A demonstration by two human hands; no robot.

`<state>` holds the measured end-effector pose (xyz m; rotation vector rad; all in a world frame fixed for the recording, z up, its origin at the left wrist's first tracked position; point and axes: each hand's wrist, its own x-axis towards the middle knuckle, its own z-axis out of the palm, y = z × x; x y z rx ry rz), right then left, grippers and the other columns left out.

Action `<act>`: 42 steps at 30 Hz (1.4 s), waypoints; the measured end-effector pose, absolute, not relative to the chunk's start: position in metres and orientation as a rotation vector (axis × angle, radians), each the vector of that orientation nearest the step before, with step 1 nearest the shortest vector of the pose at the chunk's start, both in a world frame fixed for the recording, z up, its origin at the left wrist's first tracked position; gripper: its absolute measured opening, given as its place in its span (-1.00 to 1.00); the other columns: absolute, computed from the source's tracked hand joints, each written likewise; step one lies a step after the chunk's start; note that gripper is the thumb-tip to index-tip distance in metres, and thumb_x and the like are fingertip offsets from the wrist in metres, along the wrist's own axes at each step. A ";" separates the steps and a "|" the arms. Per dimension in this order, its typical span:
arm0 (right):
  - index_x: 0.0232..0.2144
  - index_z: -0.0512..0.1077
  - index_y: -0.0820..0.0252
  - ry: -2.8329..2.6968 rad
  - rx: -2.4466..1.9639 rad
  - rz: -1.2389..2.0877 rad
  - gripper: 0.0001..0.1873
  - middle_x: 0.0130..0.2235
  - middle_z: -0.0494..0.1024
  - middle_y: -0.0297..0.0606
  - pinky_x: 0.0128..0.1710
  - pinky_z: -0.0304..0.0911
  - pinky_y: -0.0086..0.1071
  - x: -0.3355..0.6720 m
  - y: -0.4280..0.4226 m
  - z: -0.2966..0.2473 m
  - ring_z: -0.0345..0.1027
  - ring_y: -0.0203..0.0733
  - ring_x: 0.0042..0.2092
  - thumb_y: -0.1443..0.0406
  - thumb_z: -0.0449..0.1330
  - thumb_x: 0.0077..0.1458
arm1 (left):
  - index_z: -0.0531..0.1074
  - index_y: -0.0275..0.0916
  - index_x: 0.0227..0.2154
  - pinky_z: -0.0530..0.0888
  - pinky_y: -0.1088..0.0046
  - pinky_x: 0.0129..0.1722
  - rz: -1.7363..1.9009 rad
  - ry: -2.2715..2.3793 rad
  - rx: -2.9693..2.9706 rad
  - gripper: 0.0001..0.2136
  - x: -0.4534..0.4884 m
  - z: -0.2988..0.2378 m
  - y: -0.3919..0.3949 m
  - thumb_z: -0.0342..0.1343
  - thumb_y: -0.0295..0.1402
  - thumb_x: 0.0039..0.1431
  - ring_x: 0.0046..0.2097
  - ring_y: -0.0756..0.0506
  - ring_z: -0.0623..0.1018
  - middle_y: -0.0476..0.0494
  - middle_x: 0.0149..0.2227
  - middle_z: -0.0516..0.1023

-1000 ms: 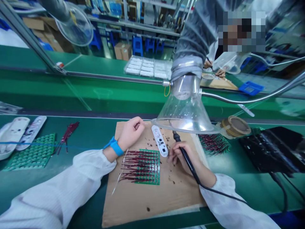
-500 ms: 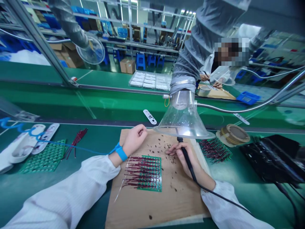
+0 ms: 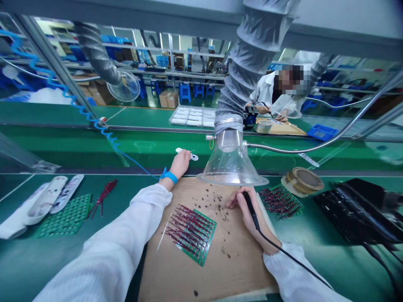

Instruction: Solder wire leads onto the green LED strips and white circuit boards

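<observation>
My left hand (image 3: pixel 180 164) reaches forward past the brown work board (image 3: pixel 204 268) onto the green conveyor and is closed on a small white remote board (image 3: pixel 187 154). A blue wrist strap (image 3: pixel 168 175) with a coiled blue cord sits on that wrist. My right hand (image 3: pixel 244 206) rests on the work board, closed on a black soldering iron (image 3: pixel 251 209) whose cable trails off to the right. A green panel with several red-wired parts (image 3: pixel 192 228) lies tilted on the board between my arms. The clear fume hood (image 3: pixel 231 164) hangs just above my right hand.
White remote shells (image 3: pixel 47 199) and a green panel (image 3: pixel 67 214) lie at left, with loose red wires (image 3: pixel 103 196) beside them. More red-wired boards (image 3: pixel 279 201), a tape roll (image 3: pixel 304 180) and a black tray (image 3: pixel 362 206) sit at right. A co-worker (image 3: pixel 277 98) works across the conveyor.
My left hand has moved from the work board forward onto the conveyor and taken hold of the white remote board. The green panel has turned askew. My right hand stays with the iron.
</observation>
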<state>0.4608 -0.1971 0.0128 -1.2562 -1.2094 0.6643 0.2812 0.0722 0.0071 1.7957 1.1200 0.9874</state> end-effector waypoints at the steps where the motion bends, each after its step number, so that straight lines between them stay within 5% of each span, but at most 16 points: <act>1: -0.09 0.29 0.02 -1.207 -1.257 0.659 -0.78 -0.25 0.51 -0.32 -0.21 0.51 -0.22 0.462 -0.197 0.012 0.54 -0.17 -0.29 0.04 0.11 0.53 | 0.33 -0.19 -0.37 0.51 0.40 -0.12 1.001 1.124 1.767 -0.75 0.275 0.007 0.074 -0.07 -0.35 0.49 -0.19 -0.12 0.59 -0.17 -0.28 0.57; 6: -0.06 0.27 0.01 -1.283 -1.255 0.709 -0.79 -0.28 0.51 -0.35 -0.22 0.48 -0.25 0.466 -0.196 -0.001 0.52 -0.18 -0.31 0.05 0.12 0.52 | 0.41 -0.22 -0.30 0.28 0.56 -0.55 0.884 1.062 1.693 -0.75 0.234 0.010 0.049 0.01 -0.18 0.44 -0.54 0.01 0.35 0.06 -0.53 0.33; 13: 0.03 0.31 0.00 -1.711 -1.360 0.738 -0.70 -0.05 0.52 -0.21 0.01 0.45 -0.20 0.463 -0.213 -0.012 0.51 -0.09 -0.03 0.09 0.29 0.42 | 0.41 -0.22 -0.33 0.04 0.54 -0.63 0.745 1.021 1.567 -0.63 0.186 0.020 -0.009 0.01 -0.01 0.38 -0.61 0.07 0.07 0.16 -0.56 0.08; 17: 0.08 0.30 -0.01 -1.938 -1.365 0.683 -0.32 0.15 0.51 -0.07 0.17 0.42 0.02 0.443 -0.223 -0.002 0.45 0.15 0.17 -0.06 0.53 0.12 | 0.53 -0.26 -0.27 0.16 0.51 -0.58 0.636 0.902 1.640 -0.57 0.169 0.025 -0.039 -0.01 0.01 0.43 -0.56 0.04 0.21 0.05 -0.50 0.28; 21: 0.09 0.37 0.04 -2.144 -1.368 0.551 -0.03 0.16 0.50 0.04 0.28 0.29 0.31 0.418 -0.229 -0.002 0.36 0.41 0.24 -0.18 0.64 -0.25 | 0.59 -0.24 -0.23 0.49 0.41 -0.21 0.701 0.826 1.934 -0.70 0.164 0.021 -0.052 0.10 -0.13 0.42 -0.22 -0.10 0.55 -0.17 -0.24 0.61; 25: 0.15 0.35 0.06 -2.208 -1.403 0.492 -0.11 0.21 0.47 0.09 0.31 0.22 0.38 0.414 -0.226 -0.005 0.29 0.46 0.30 0.03 0.66 -0.12 | 0.57 -0.25 -0.24 0.35 0.47 -0.39 0.712 0.835 1.867 -0.64 0.165 0.007 -0.051 -0.06 -0.18 0.51 -0.40 -0.03 0.38 -0.02 -0.45 0.41; 31: 0.23 0.26 0.05 -2.119 -1.392 0.490 -0.31 0.27 0.44 0.08 0.35 0.19 0.38 0.434 -0.215 -0.001 0.28 0.36 0.35 0.36 0.39 0.10 | 0.51 -0.26 -0.29 0.23 0.49 -0.49 0.763 0.875 1.696 -0.64 0.165 0.007 -0.053 -0.04 -0.14 0.49 -0.50 0.01 0.26 0.04 -0.52 0.28; 36: 0.27 0.24 0.02 -2.038 -1.420 0.540 -0.30 0.36 0.39 0.03 0.39 0.17 0.37 0.439 -0.213 -0.002 0.24 0.31 0.42 0.44 0.29 0.12 | 0.60 -0.25 -0.19 0.39 0.44 -0.36 0.740 0.879 1.909 -0.75 0.170 0.021 -0.063 0.08 -0.21 0.41 -0.38 -0.03 0.44 -0.13 -0.28 0.60; 42: 0.26 0.27 0.02 -1.852 -1.418 0.567 -0.51 0.22 0.53 -0.03 0.23 0.43 0.11 0.441 -0.212 0.001 0.47 0.16 0.24 0.35 0.22 0.34 | 0.64 -0.21 -0.09 0.53 0.29 0.01 0.643 0.736 2.025 -0.71 0.175 0.029 -0.075 0.00 -0.29 0.49 -0.14 -0.14 0.63 -0.11 -0.29 0.66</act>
